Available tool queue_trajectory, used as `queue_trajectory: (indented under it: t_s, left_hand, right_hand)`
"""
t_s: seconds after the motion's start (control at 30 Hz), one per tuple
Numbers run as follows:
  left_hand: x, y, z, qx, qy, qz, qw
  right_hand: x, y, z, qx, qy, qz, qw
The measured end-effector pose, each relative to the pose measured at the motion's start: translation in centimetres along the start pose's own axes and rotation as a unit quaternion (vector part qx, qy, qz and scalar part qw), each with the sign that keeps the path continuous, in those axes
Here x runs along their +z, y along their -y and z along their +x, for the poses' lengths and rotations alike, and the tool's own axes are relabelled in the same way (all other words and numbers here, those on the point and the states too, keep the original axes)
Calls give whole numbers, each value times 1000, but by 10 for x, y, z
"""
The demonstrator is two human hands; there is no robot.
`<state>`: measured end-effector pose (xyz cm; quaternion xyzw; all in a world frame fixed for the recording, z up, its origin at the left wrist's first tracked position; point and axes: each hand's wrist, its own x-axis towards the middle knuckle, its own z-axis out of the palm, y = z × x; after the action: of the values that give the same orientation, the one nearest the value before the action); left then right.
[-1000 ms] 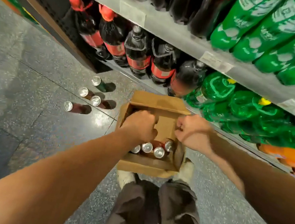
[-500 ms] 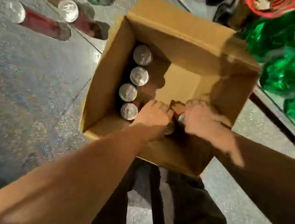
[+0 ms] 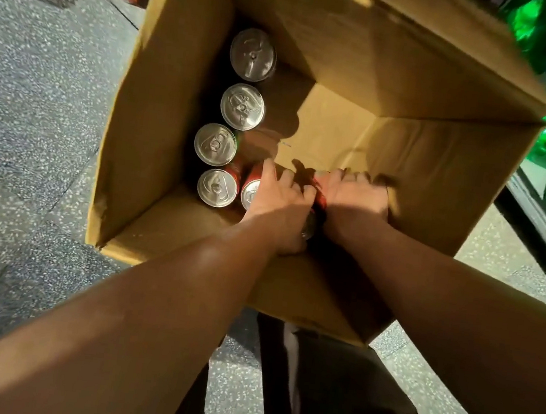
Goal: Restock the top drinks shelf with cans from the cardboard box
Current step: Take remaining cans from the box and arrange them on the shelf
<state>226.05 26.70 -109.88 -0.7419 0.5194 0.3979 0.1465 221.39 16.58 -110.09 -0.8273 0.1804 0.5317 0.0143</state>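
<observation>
Since a moment ago the view has dropped close over the box [image 3: 161,96], and both hands have sunk to its near wall. The left hand [image 3: 278,207] curls over a red can [image 3: 250,187]. The right hand [image 3: 351,199] is curled too (its hold is hidden, so I cannot tell). Four cans [image 3: 242,106] stand along the left wall. A pick looks under way; the shelf is out of view.
</observation>
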Motion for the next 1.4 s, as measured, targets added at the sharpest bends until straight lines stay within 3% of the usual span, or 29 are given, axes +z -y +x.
queue_trajectory:
  t_s: [0.23, 0.4, 0.57, 0.77, 0.93, 1.1, 1.2, 1.4]
  left_hand:
    - [-6, -1, 1, -14, 6, 15, 1000]
    - [-36, 10, -17, -7, -1, 27, 1000]
    - [-82, 16, -53, -13, -39, -72, 997]
    - [-152, 33, -117, -2, -90, -93, 992]
    - [-203, 45, -167, -20, -125, -108, 986]
    - [-240, 48, -205, -13, -193, -190, 963]
    - [-264, 41, -230, -14, -233, -240, 942]
    - [-316, 14, -294, -26, -301, -339, 891]
  right_hand:
    - [0, 1, 2, 10, -57, 66, 996]
    - [-29, -16, -29, -36, -140, 124, 982]
    - [-68, -34, -83, -38, -96, 132, 986]
    - [-121, -55, -149, -8, -130, 180, 975]
    - [-146, -51, -205, -16, -254, 216, 943]
    - [-188, -52, -254, 35, -242, 302, 921]
    - [-206, -61, -290, 22, -302, 379, 875]
    - [-238, -92, -362, -18, -394, 425, 815]
